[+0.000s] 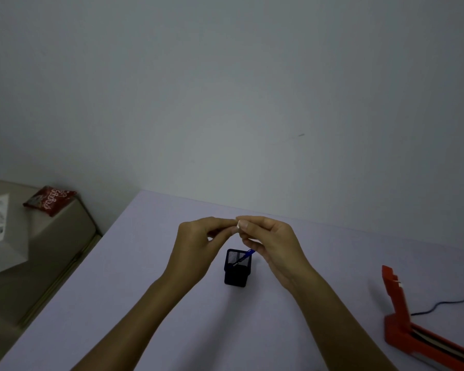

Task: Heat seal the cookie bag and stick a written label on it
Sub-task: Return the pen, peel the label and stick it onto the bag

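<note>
Above the tabletop [172, 303], the left hand [196, 245] and right hand [268, 242] pinch a small white label [238, 224] between fingertips, apparently peeling it; no cookie bag shows, the sealer [402, 317] lies open.

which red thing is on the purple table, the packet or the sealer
The red sealer, lid raised, at the table's right edge; the red packet lies on the beige surface.
</note>
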The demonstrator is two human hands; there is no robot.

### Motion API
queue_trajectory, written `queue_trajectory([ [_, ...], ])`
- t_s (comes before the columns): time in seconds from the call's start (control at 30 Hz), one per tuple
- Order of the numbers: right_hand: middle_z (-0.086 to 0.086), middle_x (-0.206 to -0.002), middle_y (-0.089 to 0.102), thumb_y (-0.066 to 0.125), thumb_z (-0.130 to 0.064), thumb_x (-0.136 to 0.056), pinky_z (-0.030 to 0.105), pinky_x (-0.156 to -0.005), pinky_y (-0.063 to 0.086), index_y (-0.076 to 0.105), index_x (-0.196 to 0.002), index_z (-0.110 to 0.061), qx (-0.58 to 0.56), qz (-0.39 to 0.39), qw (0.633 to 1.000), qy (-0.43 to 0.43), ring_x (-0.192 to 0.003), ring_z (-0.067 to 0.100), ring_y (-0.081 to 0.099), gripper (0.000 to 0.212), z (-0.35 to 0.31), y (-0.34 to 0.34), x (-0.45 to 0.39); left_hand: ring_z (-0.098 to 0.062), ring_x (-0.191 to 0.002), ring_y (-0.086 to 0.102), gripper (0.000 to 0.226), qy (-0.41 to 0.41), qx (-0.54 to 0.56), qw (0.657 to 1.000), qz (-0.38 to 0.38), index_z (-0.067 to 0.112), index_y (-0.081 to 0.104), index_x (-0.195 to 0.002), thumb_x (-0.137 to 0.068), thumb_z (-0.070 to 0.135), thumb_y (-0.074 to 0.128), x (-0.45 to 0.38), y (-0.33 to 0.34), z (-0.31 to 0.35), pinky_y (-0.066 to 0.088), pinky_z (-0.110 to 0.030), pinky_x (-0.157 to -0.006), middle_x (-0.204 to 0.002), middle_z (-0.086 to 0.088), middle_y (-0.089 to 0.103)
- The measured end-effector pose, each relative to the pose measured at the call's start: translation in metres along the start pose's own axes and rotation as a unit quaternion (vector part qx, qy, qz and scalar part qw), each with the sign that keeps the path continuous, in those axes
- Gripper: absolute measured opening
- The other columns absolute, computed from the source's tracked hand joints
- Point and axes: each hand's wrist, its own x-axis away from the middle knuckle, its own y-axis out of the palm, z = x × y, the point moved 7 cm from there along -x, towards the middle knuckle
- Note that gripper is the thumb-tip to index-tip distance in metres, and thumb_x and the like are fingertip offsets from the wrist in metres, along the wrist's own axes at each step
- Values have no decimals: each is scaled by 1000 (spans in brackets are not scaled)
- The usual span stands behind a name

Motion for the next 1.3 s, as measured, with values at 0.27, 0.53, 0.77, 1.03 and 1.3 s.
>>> queue_trajectory([
  [0.27,4,-95,76,70,-13,-84,23,-79,54,75,-101,-11,0,0,1000,-2,-89,14,71,18,-1,-2,0,4,-83,65,18,-27,0,1000,-8,20,73,-103,-87,15,65,2,4,-3,48,-6,-71,-90,21,68],
  [0.53,6,-95,76,70,-14,-84,24,-80,54,75,-102,-10,10,0,1000,-2,-90,15,71,19,-3,-2,1,6,-86,64,18,-18,-16,1000,-9,19,73,-103,-88,16,64,3,5,-3,48,-5,-73,-92,19,67],
  [0.77,5,-92,76,68,-14,-87,23,-78,54,76,-100,-12,-1,-2,1000,5,-88,14,70,16,-1,-2,2,3,-81,66,17,-54,16,998,-11,24,73,-100,-89,15,63,3,6,-9,50,-9,-71,-88,21,69],
  [1.03,3,-100,75,68,-15,-86,24,-81,56,75,-102,-9,18,11,1000,-3,-95,14,70,18,-4,-2,2,4,-86,66,18,-51,42,998,3,22,73,-102,-85,26,66,4,5,-2,50,-7,-75,-91,17,72],
  [1.3,1,-84,76,72,-14,-82,32,-87,56,72,-94,-23,66,73,995,-33,-89,13,71,15,-8,-3,6,0,-83,66,19,-20,-23,999,22,19,74,-102,-85,23,67,4,7,-2,51,-9,-73,-92,12,72],
])
